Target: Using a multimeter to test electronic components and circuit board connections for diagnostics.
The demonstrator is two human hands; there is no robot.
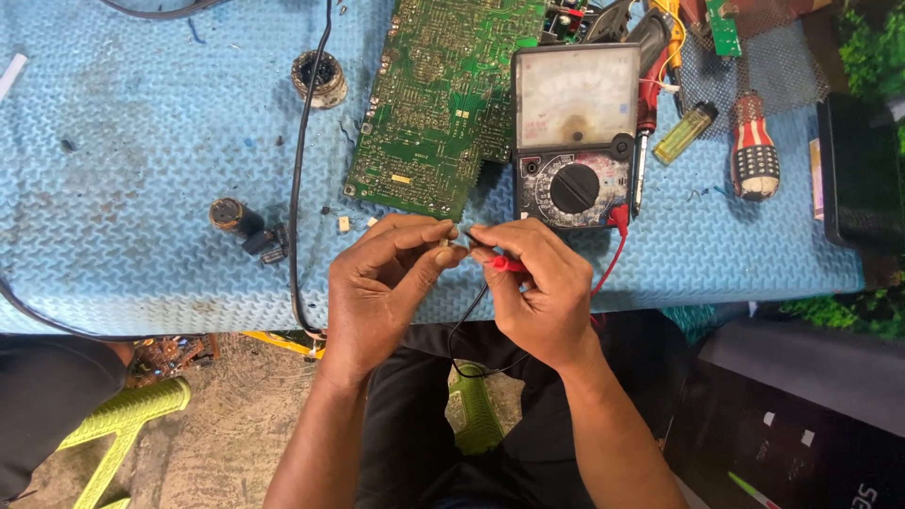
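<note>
The left hand (377, 283) pinches a very small component (446, 242) btw thumb and index finger, just over the front edge of the worktop (141, 188). What kind of part it is, I cannot tell; it is too small. The right hand (537, 292) is closed around a red test probe (504, 265), and the tip of it touches the component. A black lead (467, 330) hangs down from the hands in a loop, and a red lead (608, 264) runs up to the analog multimeter (575, 132), which lies on the worktop just behind the right hand. Left of the meter lies a green circuit board (434, 104). Right of it are a yellow lighter (685, 132) and a screwdriver w/ striped handle (754, 146).
</note>
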